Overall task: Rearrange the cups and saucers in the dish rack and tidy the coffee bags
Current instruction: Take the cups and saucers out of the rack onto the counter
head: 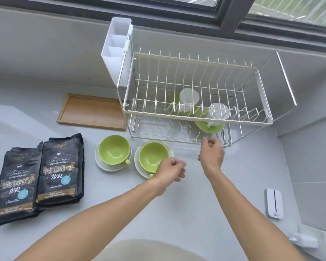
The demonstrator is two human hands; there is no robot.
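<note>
Fingers of the left hand [170,169] curl loosely over the near green cup [153,157] on its white saucer [139,169], in front of the dish rack [196,113], holding nothing I can see; a careless lift could tip it. Beyond, the right hand [212,151] hangs curled and empty at the rack's lower front rail, where a bump might jolt the white cups [217,111] on green saucers [211,128] inside; coffee bags [59,170] lie well left of the rack.

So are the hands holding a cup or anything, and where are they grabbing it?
Nothing is held. The left hand hangs loosely curled over the near green cup, and the right hand is curled in front of the dish rack, gripping nothing.
</note>
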